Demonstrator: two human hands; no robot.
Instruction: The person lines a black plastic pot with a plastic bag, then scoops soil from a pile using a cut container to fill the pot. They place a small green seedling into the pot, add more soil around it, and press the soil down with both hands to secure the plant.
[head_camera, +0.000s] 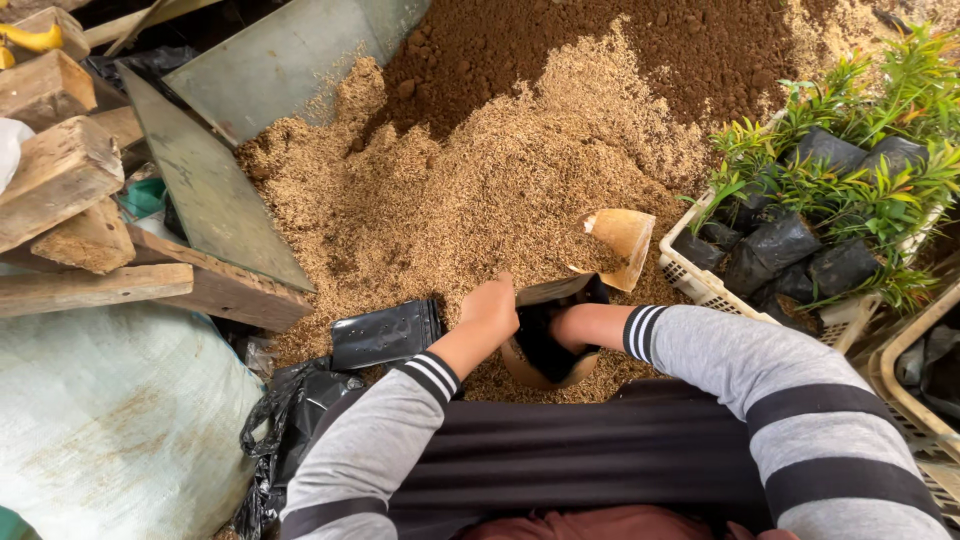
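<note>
Holding the black bag (548, 340) open at its rim, the left hand (490, 308) gripped it; right hand (565, 325) was inside, grip hidden. Bag sat at the husk pile (450, 200) edge, w/ scoop (622, 240) nearby.

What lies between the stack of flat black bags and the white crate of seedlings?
In the head view: the left hand, the black bag it holds open, and a scoop on the husk pile.

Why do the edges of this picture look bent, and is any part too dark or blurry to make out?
Head view: the wide lens bows the planks and crate near the edges. Soft, even daylight, no glare. The husk pile is sharp. Inside the black bag it is too dark to see the right hand; the left hand shows clearly.
</note>
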